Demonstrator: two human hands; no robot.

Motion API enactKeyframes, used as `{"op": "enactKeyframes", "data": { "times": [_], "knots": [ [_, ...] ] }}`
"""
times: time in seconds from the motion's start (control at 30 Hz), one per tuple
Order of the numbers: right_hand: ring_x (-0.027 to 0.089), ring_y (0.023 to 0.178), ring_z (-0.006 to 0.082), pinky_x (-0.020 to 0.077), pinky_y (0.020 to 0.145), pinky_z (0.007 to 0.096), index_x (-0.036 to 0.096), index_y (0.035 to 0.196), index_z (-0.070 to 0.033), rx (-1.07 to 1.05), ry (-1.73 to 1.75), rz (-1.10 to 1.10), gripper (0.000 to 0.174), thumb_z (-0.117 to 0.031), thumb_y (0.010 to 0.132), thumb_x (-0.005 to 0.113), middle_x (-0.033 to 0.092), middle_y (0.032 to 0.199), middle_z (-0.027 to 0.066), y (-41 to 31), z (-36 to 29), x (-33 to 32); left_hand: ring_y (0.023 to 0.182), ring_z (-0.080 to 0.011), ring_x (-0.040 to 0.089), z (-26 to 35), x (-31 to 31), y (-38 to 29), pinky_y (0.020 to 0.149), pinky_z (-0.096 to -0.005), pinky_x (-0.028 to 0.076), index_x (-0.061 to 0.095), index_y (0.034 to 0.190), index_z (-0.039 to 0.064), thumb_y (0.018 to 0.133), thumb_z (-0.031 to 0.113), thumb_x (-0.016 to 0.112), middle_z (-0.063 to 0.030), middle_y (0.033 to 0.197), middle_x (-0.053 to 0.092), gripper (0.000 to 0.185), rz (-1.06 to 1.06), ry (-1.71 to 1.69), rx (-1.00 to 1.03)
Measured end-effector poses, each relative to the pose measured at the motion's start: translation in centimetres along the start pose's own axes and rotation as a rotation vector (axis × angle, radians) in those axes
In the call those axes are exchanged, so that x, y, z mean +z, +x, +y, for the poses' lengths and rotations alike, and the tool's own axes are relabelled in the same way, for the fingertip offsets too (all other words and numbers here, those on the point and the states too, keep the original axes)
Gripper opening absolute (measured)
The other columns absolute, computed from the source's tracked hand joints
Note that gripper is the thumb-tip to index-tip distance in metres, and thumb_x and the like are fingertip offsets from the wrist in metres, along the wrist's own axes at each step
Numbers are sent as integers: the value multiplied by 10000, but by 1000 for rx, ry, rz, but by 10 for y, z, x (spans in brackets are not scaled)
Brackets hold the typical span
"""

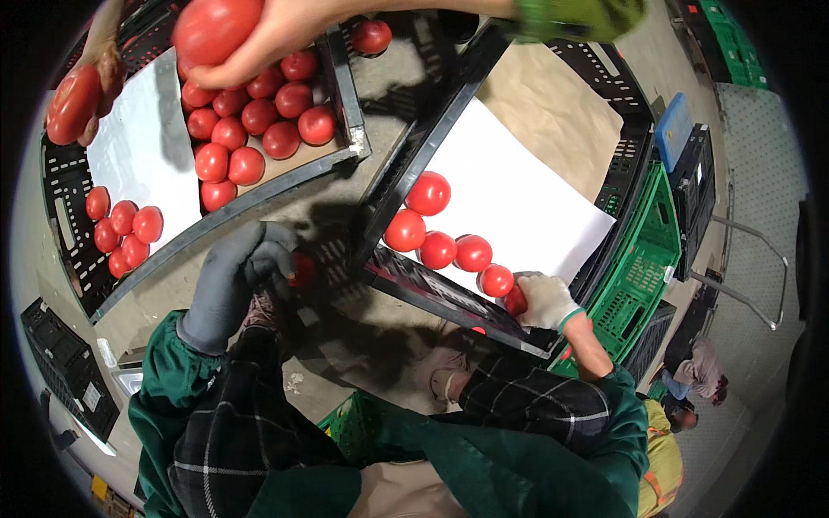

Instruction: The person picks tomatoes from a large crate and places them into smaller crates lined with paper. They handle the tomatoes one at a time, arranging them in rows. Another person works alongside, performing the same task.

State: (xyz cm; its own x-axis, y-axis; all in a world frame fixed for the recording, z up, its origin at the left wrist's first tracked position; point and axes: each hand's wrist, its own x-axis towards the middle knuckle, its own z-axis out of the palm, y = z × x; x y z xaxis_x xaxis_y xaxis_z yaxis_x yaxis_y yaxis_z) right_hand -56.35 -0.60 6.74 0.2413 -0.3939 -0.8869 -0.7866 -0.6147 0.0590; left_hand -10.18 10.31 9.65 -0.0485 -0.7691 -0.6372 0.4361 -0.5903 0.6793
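My right hand (547, 303), in a white knit glove, closes around a red tomato (515, 302) at the near corner of a black plastic crate (447, 107). White paper (518, 194) lines part of this crate, and brown paper (550, 110) covers its far part. Several tomatoes (473, 253) sit along the near side on the white sheet. To the left, my left hand (243, 278), in a grey glove, is raised above the floor with curled fingers. A shadowed tomato (302, 270) shows just beyond its fingertips; whether the hand holds it cannot be told.
Another person's hand (285, 32) holds a large tomato over a second black crate (259, 188) containing tomatoes. A further hand (107, 71) grips a tomato at far left. One tomato (371, 36) lies between the crates. Green crates (641, 259) stand at right.
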Motion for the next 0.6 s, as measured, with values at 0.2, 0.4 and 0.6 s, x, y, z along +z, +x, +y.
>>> {"op": "enactKeyframes", "data": {
  "times": [0.2,0.4,0.6],
  "knots": [
    [676,929,357,553,800,467,661,947,-73,-9,133,146,441,-378,675,825,692,942,141,11,-13,20,884,-174,659,2,-16,-6,808,-306,528,594,1178,-39,1053,324,424,-98,959,685,419,162,-115,7],
    [648,925,371,529,783,480,625,1008,-78,-182,66,224,518,-346,627,850,664,966,165,1,-1,6,748,-91,582,32,-57,-20,703,-243,479,615,1174,-17,1012,260,542,-53,869,670,329,143,166,437],
    [686,853,368,534,746,454,720,881,-7,13,41,159,439,-365,655,836,711,874,206,-16,7,-52,738,-112,618,46,-130,-20,659,-265,509,635,1124,-27,986,246,579,-77,860,672,311,596,383,527]
  ]
}}
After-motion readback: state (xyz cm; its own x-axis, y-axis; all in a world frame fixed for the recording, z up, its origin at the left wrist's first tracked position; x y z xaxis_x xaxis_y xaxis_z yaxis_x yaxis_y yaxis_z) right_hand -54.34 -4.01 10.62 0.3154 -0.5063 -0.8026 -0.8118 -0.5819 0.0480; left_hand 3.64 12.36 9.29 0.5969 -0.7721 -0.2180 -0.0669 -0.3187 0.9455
